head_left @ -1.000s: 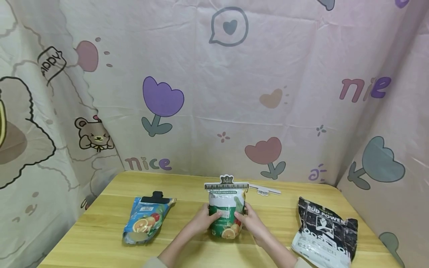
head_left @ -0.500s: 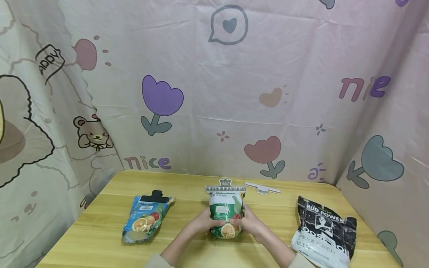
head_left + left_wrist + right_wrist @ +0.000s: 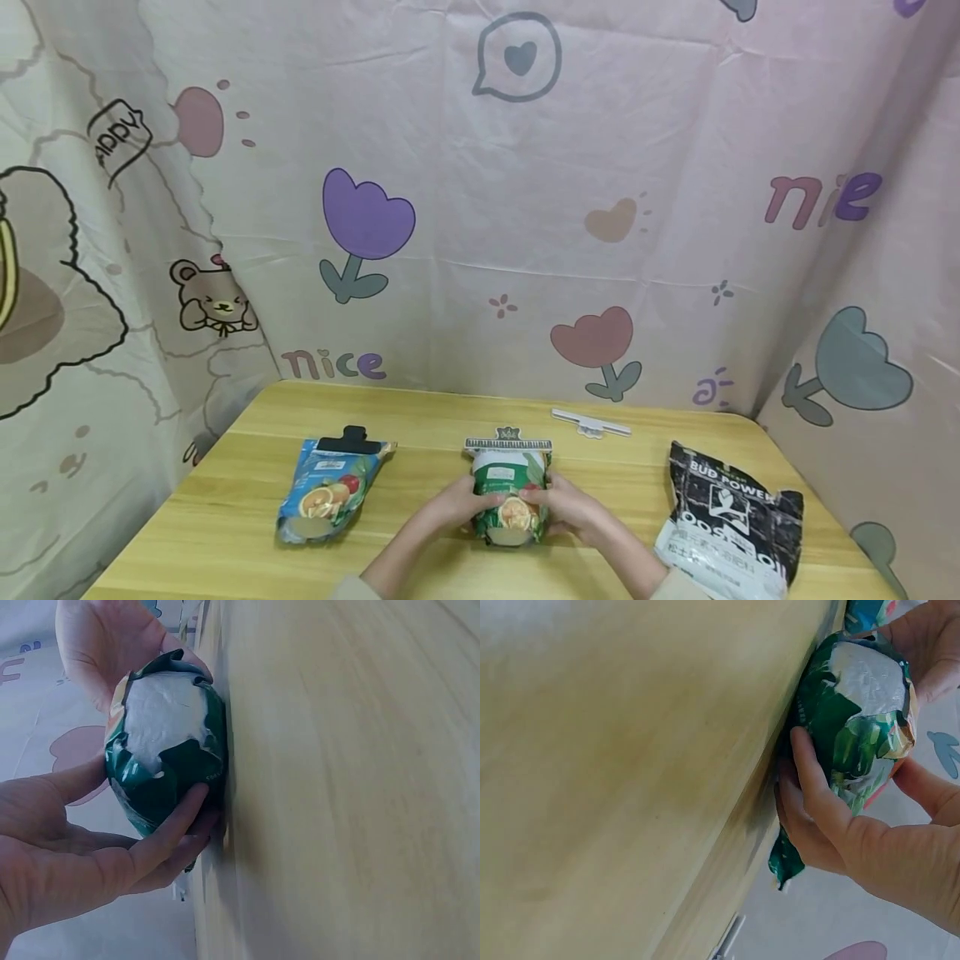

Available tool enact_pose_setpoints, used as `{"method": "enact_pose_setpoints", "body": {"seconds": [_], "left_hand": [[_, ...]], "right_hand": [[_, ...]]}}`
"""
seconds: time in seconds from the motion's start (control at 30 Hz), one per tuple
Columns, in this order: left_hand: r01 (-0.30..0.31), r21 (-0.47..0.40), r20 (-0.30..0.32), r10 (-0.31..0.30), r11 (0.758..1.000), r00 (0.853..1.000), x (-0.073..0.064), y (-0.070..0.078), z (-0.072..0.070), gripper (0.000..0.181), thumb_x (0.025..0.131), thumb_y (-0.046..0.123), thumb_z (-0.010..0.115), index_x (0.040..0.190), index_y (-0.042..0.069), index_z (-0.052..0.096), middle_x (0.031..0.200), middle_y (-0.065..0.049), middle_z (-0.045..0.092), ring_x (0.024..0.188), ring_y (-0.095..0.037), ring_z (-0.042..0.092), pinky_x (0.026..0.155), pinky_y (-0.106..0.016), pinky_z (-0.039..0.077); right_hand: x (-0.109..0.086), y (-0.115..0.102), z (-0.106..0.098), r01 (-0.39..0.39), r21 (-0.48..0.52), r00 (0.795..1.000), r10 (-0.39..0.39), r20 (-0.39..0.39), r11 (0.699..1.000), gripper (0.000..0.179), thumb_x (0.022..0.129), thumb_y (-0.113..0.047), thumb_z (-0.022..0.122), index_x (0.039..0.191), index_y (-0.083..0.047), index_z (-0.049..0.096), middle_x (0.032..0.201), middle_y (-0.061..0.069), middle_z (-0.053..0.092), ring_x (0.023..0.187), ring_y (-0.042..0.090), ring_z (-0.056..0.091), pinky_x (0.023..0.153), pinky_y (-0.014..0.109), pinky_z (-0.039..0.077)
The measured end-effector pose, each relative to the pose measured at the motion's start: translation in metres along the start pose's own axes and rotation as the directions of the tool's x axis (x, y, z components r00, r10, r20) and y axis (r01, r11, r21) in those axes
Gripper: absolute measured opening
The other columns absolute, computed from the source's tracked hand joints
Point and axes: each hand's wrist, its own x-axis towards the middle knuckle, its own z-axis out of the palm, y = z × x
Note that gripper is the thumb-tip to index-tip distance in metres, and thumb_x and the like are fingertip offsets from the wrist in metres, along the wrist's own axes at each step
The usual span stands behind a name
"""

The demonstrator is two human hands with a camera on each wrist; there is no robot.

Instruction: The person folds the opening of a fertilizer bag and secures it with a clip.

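Note:
Near the middle of the table, a green-and-white bag with fruit pictures (image 3: pixel 512 487) leans back, its lower end toward me. A wide black-and-white sealing clip (image 3: pixel 508 444) spans its top. My left hand (image 3: pixel 455 502) grips the bag's left side, thumb across the front. From the right side my right hand (image 3: pixel 573 507) holds it the same way. In the left wrist view the bag's silvery-white bottom (image 3: pixel 165 712) faces the camera, and my left fingers (image 3: pixel 169 840) curl under the bag. My right fingers (image 3: pixel 817 802) do likewise in the right wrist view.
At left lies a blue fruit bag (image 3: pixel 326 496) with a black clip (image 3: pixel 351 440) on its top. A black-and-white soil bag (image 3: pixel 731 521) lies at right. Another white clip (image 3: pixel 591 423) rests toward the back of the wooden table (image 3: pixel 420 417). Printed curtains (image 3: pixel 480 208) enclose the table.
The green bag has come down from upright to leaning back, its clipped top now lower and farther away. Both hands have moved down with it. The other bags stay put.

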Motion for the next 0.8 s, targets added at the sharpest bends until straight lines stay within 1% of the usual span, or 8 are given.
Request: {"method": "enact_pose_setpoints", "body": {"seconds": [0.07,0.17,0.3,0.4,0.6,0.67,0.8], "left_hand": [[0.004,0.0,0.004,-0.004,1.0,1.0,0.0009,0.0004,0.0004,0.031,0.089,0.021,0.061,0.093,-0.009,0.055,0.076,-0.01,0.056,0.066,-0.02,0.055,0.062,-0.038,0.051],[0.003,-0.024,0.017,-0.002,1.0,1.0,0.0027,0.0004,0.0009,0.032,0.09,0.021,0.06,0.095,-0.009,0.055,0.077,-0.01,0.057,0.069,-0.021,0.057,0.064,-0.037,0.052],[-0.007,-0.038,0.024,0.008,0.999,1.0,0.0046,-0.0003,0.0011,0.032,0.09,0.021,0.059,0.095,-0.01,0.055,0.078,-0.01,0.059,0.07,-0.023,0.059,0.065,-0.038,0.053],[-0.015,-0.011,0.01,0.015,1.0,1.0,0.0045,-0.0007,0.0012,0.033,0.09,0.023,0.059,0.094,-0.01,0.055,0.078,-0.011,0.058,0.069,-0.023,0.059,0.063,-0.038,0.053],[-0.041,0.063,-0.037,0.044,0.997,0.998,0.0045,-0.0018,0.0029,0.039,0.09,0.027,0.06,0.095,-0.012,0.055,0.079,-0.012,0.058,0.069,-0.023,0.057,0.063,-0.04,0.051],[-0.048,0.072,-0.047,0.052,0.996,0.998,0.0044,-0.0015,0.0039,0.039,0.09,0.026,0.06,0.095,-0.012,0.055,0.078,-0.012,0.058,0.068,-0.023,0.056,0.062,-0.039,0.05],[-0.054,0.081,-0.056,0.059,0.995,0.997,0.0038,0.0,0.0059,0.039,0.09,0.026,0.06,0.093,-0.012,0.055,0.076,-0.011,0.056,0.066,-0.021,0.053,0.057,-0.035,0.048]], "right_hand": [[-0.0001,-0.0001,-0.0009,-0.009,0.0,1.0,0.009,-0.003,1.0,0.06,0.09,-0.015,0.056,0.127,0.019,0.024,0.104,0.02,0.051,0.085,0.027,0.059,0.074,0.047,0.051],[-0.0001,0.0001,-0.0028,-0.014,-0.001,1.0,0.014,-0.013,1.0,0.061,0.09,-0.016,0.057,0.126,0.021,0.024,0.102,0.02,0.052,0.084,0.027,0.059,0.073,0.046,0.051],[0.0001,0.0002,-0.0053,-0.012,0.001,1.0,0.012,-0.017,1.0,0.063,0.09,-0.016,0.057,0.127,0.021,0.023,0.103,0.021,0.051,0.085,0.028,0.06,0.073,0.045,0.052],[-0.0002,0.0004,-0.0062,-0.012,-0.009,1.0,0.012,-0.018,1.0,0.066,0.09,-0.017,0.058,0.127,0.022,0.021,0.108,0.024,0.049,0.088,0.03,0.059,0.074,0.045,0.051],[-0.0023,-0.0002,-0.0081,-0.014,-0.028,1.0,0.014,-0.026,1.0,0.073,0.09,-0.018,0.058,0.129,0.025,0.013,0.117,0.035,0.04,0.097,0.04,0.054,0.075,0.047,0.051],[-0.0028,0.0003,-0.009,-0.011,-0.029,1.0,0.01,-0.027,1.0,0.074,0.091,-0.018,0.057,0.129,0.025,0.012,0.116,0.035,0.04,0.097,0.041,0.054,0.075,0.046,0.051],[-0.0031,0.0028,-0.0102,0.003,-0.019,1.0,-0.003,-0.025,1.0,0.069,0.092,-0.017,0.055,0.129,0.025,0.013,0.109,0.028,0.047,0.092,0.035,0.057,0.074,0.045,0.051]]}}
